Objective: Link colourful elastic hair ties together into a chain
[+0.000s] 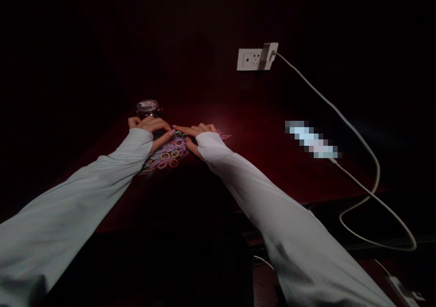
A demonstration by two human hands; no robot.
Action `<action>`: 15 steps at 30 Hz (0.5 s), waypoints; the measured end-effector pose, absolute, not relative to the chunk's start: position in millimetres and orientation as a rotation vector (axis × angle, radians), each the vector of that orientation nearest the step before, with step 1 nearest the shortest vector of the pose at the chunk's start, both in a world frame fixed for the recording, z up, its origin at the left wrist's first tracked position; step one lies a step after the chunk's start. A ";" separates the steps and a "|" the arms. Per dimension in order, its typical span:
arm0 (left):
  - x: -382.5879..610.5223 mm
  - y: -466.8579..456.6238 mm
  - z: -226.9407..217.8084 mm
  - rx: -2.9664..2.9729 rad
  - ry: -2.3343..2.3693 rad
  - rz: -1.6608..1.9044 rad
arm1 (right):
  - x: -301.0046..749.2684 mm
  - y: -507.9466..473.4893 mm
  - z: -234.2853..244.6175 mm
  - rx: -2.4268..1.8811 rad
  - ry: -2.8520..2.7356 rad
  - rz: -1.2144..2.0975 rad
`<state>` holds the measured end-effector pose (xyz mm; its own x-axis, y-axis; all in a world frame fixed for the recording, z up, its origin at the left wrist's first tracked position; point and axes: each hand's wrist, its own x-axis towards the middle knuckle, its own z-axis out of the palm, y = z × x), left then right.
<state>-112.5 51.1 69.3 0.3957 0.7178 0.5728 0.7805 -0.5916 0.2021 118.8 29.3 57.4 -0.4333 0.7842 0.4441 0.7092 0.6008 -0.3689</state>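
A: Start close. What comes first?
B: Two pale sleeves (85, 180), then a pile of colourful bands (165, 156) on the dark red table (259, 157), mostly on the wearer's side of the fingertips.
A: Which way does the pile run?
B: Slantwise, from near left, by the left cuff, to far right, where pink strands (225, 136) show past the right hand (199, 131).
A: Which hand is nearer to it?
B: Neither, clearly. The left hand (150, 124) comes in from one side, the right from the other, their fingertips almost meeting over the far part.
A: And the grip?
B: Left thumb and forefinger come close together; whether a band sits between them, I cannot tell (the light is poor). Right thumb and forefinger stand apart, bands showing in the gap.
A: Beyond that?
B: A lidded jar (148, 106) just behind the left hand, then a wall socket (248, 59).
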 end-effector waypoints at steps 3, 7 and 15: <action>-114.0 51.7 70.7 -2.557 -1.369 -0.950 | 118.2 29.5 58.1 -1.173 -2.263 0.173; -116.1 52.5 71.6 -2.574 -1.360 -0.943 | 118.3 31.3 57.6 -1.164 -2.290 0.167; -120.5 54.3 71.8 -2.591 -1.362 -0.920 | 119.0 28.4 61.5 -1.154 -2.343 0.129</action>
